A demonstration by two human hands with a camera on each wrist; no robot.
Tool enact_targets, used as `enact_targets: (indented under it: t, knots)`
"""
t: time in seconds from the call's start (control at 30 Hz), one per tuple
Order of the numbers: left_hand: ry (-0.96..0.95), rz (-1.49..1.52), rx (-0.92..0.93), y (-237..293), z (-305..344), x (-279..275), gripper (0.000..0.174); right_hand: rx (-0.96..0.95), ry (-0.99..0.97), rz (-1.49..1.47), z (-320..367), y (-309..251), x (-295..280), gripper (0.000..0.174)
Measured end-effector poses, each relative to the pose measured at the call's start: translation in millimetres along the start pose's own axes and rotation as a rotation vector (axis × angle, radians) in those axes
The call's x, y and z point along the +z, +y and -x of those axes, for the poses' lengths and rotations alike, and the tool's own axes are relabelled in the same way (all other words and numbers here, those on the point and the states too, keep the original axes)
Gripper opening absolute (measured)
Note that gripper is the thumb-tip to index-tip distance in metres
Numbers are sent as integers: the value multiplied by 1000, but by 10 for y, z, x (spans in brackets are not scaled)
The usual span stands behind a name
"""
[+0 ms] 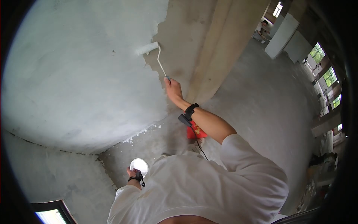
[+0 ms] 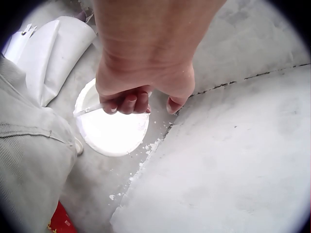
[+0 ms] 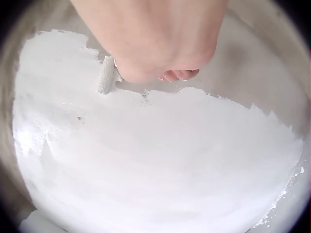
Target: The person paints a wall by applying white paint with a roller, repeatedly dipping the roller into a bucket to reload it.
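My right hand [image 1: 173, 90] grips the handle of a paint roller [image 1: 148, 48], arm stretched out to the wall. The roller's white sleeve [image 3: 105, 76] lies against the wall [image 1: 85, 74] at the ragged border between white paint and bare grey-brown surface. Low by my side, my left hand [image 2: 131, 97] has its fingers curled round the handle of a white bucket [image 2: 89, 93]. Bright white paint [image 2: 114, 133] shows inside the bucket, which is partly hidden by that hand.
A brown pillar-like strip [image 1: 209, 48] stands right of the painted area. White splashes [image 1: 128, 140] dot the floor along the wall's foot. Something red [image 1: 195, 130] lies on the floor below my right forearm. Another person [image 1: 261, 31] crouches far off at the upper right.
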State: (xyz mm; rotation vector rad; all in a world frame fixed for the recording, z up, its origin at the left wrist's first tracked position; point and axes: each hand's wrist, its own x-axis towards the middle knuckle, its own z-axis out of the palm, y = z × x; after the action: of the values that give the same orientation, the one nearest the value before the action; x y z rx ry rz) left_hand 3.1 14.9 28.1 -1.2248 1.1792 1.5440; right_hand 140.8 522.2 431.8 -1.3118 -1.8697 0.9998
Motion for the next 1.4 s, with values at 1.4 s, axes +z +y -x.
enact_targets:
  t: [1.4]
  knots:
    - [-132,-159,-6,-6,-213,-27,40,-130,80,-26,-128,235,-203,45]
